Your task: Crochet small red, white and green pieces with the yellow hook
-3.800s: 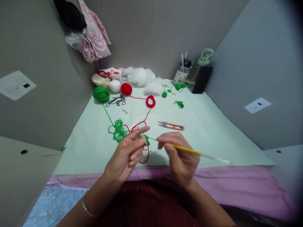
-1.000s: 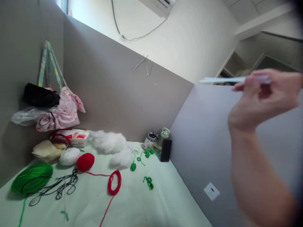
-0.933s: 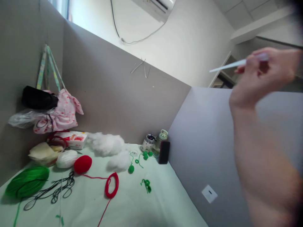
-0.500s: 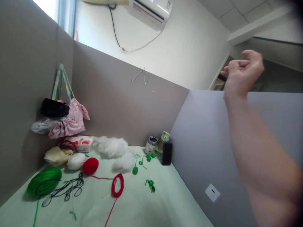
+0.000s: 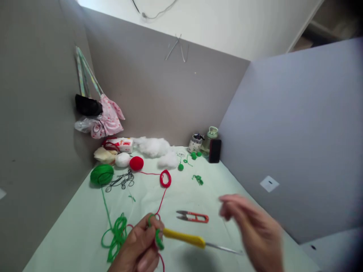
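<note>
My left hand (image 5: pixel 140 247) is closed at the lower middle, pinching a small green crochet piece (image 5: pixel 159 240) with a loop of green yarn over a finger. A crochet hook (image 5: pixel 184 238) with a yellow handle sticks out rightward from the same grip, its metal shaft pointing right. Red yarn runs past these fingers. Apart from the hook, at the lower right, is my right hand (image 5: pixel 253 230), blurred, with its fingers partly stretched and nothing visible in them. Between the hands and further back lie thread snips (image 5: pixel 194 217) with orange handles.
Loose green yarn (image 5: pixel 117 234) lies left of my left hand, joined to a green ball (image 5: pixel 102 174). Behind are a red ball (image 5: pixel 136 163), a coiled red strand (image 5: pixel 165 178), white stuffing (image 5: pixel 154 146), small green pieces (image 5: pixel 198 180) and a phone (image 5: pixel 214 151). Grey partitions enclose the table.
My right hand, raised with a white stick a second ago and without it half a second ago, has come down toward the table. The view has tilted down; my left hand and the crochet hook show again.
</note>
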A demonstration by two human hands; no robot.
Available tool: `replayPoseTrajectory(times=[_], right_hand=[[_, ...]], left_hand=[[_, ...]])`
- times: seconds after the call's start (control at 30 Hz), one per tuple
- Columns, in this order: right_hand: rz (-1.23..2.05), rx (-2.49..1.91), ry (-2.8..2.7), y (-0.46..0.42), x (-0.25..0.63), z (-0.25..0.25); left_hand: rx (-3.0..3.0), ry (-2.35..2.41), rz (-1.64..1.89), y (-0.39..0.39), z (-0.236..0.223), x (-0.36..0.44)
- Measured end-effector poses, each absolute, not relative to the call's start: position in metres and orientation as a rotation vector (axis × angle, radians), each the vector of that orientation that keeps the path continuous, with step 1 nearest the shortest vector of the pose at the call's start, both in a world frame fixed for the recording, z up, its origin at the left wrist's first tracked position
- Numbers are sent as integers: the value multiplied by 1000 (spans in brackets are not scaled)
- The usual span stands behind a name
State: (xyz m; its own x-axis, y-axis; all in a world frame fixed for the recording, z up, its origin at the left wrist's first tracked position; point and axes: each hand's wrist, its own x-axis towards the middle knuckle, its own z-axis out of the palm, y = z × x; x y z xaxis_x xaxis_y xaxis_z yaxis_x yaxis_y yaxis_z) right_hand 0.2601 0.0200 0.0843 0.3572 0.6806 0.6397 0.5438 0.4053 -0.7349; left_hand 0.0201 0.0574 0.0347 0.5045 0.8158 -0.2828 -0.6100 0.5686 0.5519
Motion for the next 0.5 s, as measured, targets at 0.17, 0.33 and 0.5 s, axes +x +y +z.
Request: replayPoseTrajectory(times=[0.17,0.33,0.5], right_hand=[[804,-975,-1252,-1,208,18],[725,-894,-1384,-13,191,5],[668,-919,-1534,-16,189,4]], left_hand=[[493,647,882,39,48,27],[564,703,928,22,24,35],[651,765,1034,10,12,34]])
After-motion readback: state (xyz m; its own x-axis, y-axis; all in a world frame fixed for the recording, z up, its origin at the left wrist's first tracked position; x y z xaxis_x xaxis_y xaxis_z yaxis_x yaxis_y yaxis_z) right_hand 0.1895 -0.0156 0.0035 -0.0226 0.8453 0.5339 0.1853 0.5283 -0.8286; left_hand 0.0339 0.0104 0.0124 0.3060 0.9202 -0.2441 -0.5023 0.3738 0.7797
